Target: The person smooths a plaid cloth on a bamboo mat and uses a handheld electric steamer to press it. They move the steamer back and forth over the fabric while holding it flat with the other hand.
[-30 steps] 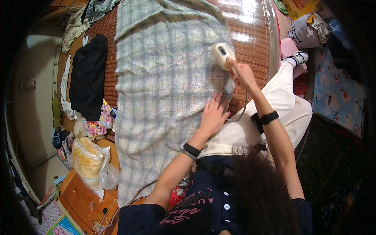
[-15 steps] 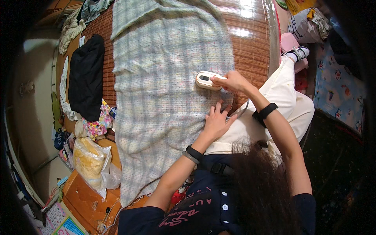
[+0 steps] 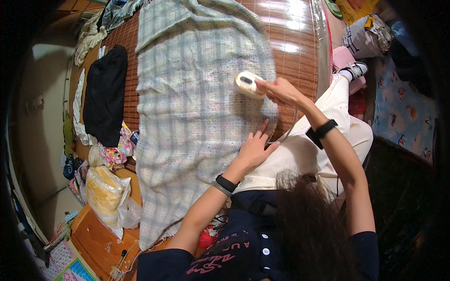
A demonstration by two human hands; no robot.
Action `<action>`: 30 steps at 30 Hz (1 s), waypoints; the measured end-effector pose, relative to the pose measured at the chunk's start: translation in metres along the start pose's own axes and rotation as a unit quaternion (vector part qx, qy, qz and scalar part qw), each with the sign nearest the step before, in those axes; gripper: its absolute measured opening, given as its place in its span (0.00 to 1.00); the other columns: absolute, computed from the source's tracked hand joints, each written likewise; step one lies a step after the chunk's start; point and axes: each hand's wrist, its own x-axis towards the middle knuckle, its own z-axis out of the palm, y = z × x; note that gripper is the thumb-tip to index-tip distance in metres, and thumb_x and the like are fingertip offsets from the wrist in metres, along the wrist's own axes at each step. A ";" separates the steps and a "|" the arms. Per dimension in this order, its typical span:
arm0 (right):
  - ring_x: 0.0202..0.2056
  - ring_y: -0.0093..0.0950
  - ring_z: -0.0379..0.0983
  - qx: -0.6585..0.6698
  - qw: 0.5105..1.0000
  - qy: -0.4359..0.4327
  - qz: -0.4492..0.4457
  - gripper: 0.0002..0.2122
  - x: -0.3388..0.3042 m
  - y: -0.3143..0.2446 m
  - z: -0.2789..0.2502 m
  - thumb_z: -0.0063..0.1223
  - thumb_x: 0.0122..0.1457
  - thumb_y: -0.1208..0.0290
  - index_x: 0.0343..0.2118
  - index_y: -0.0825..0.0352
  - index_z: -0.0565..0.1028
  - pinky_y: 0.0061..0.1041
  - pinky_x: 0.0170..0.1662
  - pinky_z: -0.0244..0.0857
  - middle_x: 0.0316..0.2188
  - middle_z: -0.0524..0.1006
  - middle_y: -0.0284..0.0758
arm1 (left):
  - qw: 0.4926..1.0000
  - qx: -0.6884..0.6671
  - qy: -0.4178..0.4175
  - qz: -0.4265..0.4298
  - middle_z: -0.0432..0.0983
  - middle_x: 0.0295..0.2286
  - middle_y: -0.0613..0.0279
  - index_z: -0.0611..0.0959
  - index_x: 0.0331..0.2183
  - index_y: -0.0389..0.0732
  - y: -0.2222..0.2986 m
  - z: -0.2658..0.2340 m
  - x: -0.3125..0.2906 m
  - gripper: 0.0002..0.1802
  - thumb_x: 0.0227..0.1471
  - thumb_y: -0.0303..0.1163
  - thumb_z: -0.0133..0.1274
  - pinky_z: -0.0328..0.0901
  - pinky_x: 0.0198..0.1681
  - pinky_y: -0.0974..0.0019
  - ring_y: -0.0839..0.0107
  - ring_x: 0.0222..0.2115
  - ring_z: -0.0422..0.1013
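Note:
A grey-and-white checked fabric piece [image 3: 197,93] with coloured flecks is spread out in front of me, with creases across it. My right hand [image 3: 280,90] grips the end of a small white mini iron [image 3: 248,84], which has a dark oval panel on top. It appears raised a little above the fabric, with a shadow beneath. Its underside is hidden. My left hand [image 3: 255,147] lies flat with fingers spread on the fabric's near right edge, close to my leg. A thin grey cord [image 3: 295,118] runs down behind the right wrist.
Under the fabric is a brown slatted mat [image 3: 300,51]. Left of it lie a folded black garment [image 3: 107,93], a flowered cloth [image 3: 115,152] and a clear bag with something yellow [image 3: 105,187]. White and yellow bags [image 3: 361,35] stand at the far right.
My right hand has lifted the mini iron off the fabric and tilted it, moving slightly away from me. My left hand has slid a little nearer, still flat.

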 end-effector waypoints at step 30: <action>0.19 0.28 0.75 -0.038 0.994 0.082 -0.053 0.40 0.020 0.003 -0.043 0.50 0.52 0.23 0.16 0.67 0.80 0.34 0.24 0.68 0.12 0.73 0.35 | 0.991 0.115 -0.071 0.020 0.59 0.68 0.70 0.67 0.66 0.48 0.014 -0.005 -0.001 0.37 0.66 0.60 0.37 0.69 0.55 0.50 0.43 0.46 0.71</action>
